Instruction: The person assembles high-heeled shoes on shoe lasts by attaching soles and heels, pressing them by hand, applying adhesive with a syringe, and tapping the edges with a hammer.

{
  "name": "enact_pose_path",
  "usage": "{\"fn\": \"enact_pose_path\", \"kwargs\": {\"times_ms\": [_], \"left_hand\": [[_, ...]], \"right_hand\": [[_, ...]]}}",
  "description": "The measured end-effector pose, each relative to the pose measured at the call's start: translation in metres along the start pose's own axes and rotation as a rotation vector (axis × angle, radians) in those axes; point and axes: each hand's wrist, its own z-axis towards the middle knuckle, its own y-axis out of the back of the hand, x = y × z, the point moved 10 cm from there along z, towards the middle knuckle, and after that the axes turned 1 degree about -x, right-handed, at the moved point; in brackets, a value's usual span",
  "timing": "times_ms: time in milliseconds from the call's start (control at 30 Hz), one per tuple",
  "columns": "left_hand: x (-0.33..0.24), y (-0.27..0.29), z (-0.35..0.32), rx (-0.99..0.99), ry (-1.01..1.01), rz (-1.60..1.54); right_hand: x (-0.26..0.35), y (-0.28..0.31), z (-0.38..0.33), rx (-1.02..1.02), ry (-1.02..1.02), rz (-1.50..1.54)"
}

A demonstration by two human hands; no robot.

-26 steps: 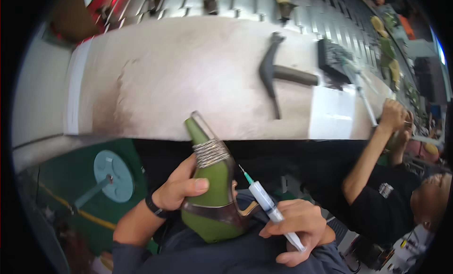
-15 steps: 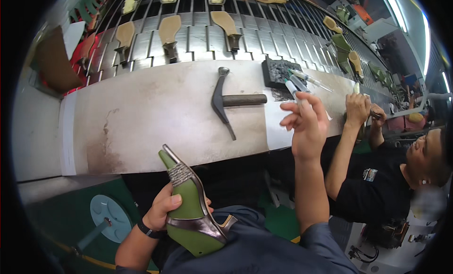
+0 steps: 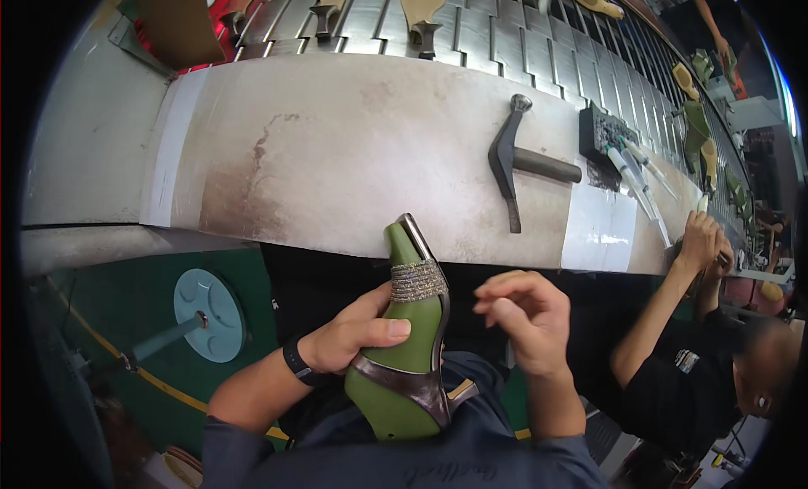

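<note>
Green shoe last (image 3: 421,325), smooth, glittery bands (image 3: 418,281) (closely stacked), glossy strap (image 3: 404,382)

Hammer (image 3: 515,158) lying on the pale table (image 3: 362,144), dark head, handle pointing right. White sheet (image 3: 600,230) flat near the handle's end, at the table's near edge; brown stains on the table's left part, white strip (image 3: 174,152) along its left end. Behind: metal slatted conveyor (image 3: 480,50), tan soles (image 3: 422,2) with dark heels on it. Brown panel (image 3: 178,22) upper left, red patch beside it. Lower left: light-blue disc (image 3: 209,315) on a bar, green floor, yellow line (image 3: 172,390). Right: co-worker, black shirt (image 3: 677,396).
</note>
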Motion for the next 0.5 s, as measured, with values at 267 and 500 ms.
{"fn": "enact_pose_path", "kwargs": {"times_ms": [267,500], "left_hand": [[-0.004,-0.002,0.005,-0.035,0.026,0.029],[-0.002,0.000,0.006,-0.051,0.021,0.041]], "right_hand": [[-0.015,-0.043,0.038,0.235,-0.089,0.167],[-0.014,-0.045,0.043,0.309,-0.096,0.128]]}}
